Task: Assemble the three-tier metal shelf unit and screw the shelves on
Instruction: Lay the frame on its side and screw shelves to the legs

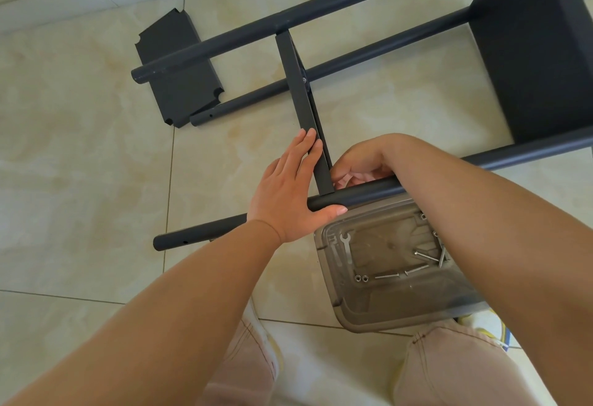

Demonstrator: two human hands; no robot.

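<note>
The left hand (287, 193) lies flat with straight fingers against the middle shelf (301, 97), its thumb along the near pole (369, 189) where shelf and pole meet; the right hand (359, 165) reaches in just beyond that pole on the other side of the shelf, fingers curled at the joint, though what they pinch cannot be made out; the shelf unit lies on its side on the tiled floor (80, 165); a clear tray (330, 264) of screws (417, 269) sits beneath the right forearm; a loose shelf panel (173, 49) lies far left under the poles.
</note>
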